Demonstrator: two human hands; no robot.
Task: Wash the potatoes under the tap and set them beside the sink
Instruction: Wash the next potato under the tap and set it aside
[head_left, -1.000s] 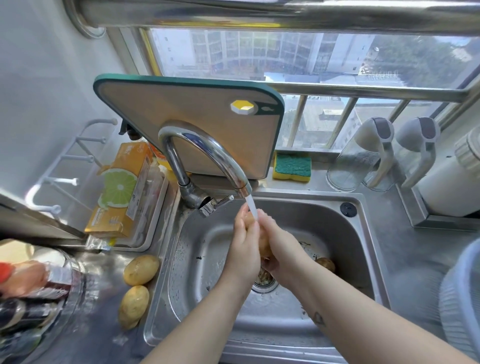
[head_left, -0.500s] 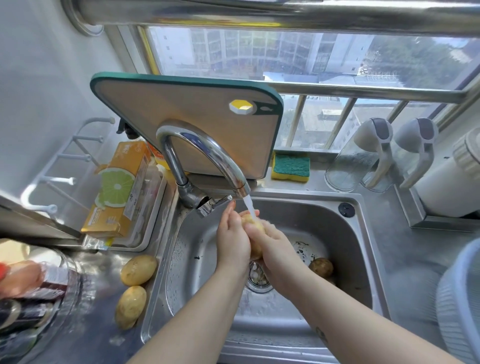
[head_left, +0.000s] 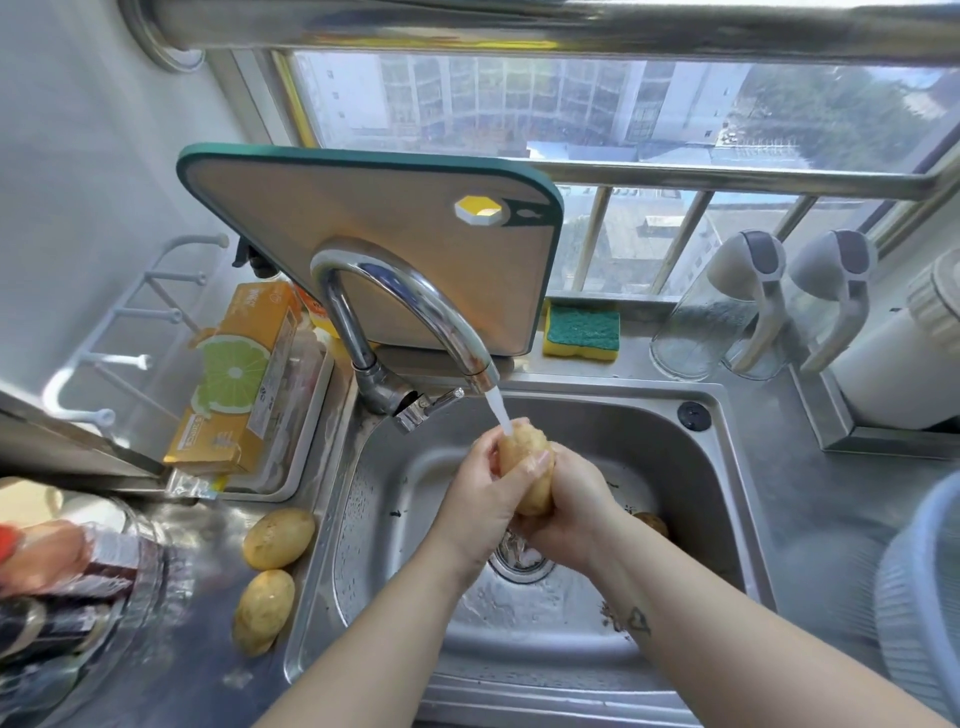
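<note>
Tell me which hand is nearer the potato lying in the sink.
Right. The right hand is just beside the loose potato; the left hand is farther off, across the held potato.

Place: you're standing in a home kitchen
Signs: steel sink (head_left: 691, 483), curved tap (head_left: 415, 296), cutting board (head_left: 374, 218) propped behind it, scouring sponge (head_left: 582, 330) by your window (head_left: 519, 98)
</note>
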